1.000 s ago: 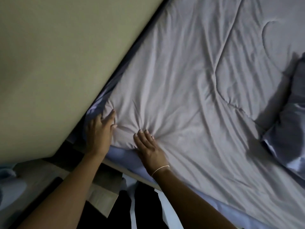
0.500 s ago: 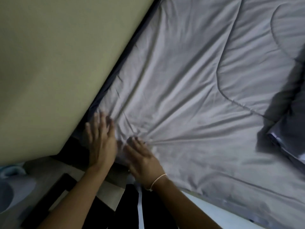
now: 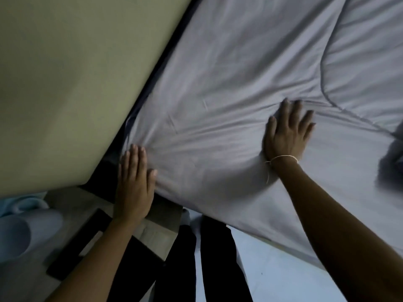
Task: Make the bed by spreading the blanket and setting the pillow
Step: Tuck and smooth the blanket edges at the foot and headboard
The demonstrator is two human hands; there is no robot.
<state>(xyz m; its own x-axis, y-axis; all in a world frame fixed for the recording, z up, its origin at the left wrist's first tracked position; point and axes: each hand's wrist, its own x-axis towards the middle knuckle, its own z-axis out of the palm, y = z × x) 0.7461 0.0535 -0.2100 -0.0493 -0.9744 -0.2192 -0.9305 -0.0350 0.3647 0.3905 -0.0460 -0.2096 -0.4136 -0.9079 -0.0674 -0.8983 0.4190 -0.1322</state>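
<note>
The bed (image 3: 139, 118) runs along the wall, its dark edge showing at the left side. A pale grey quilted blanket (image 3: 239, 83) covers it, creased near the bed's near-left corner and hanging over the near edge. A darker pillow (image 3: 390, 162) lies at the right edge, blurred.

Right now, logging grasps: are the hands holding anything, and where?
Nothing is held. Left hand and right hand press flat on the blanket.
</note>
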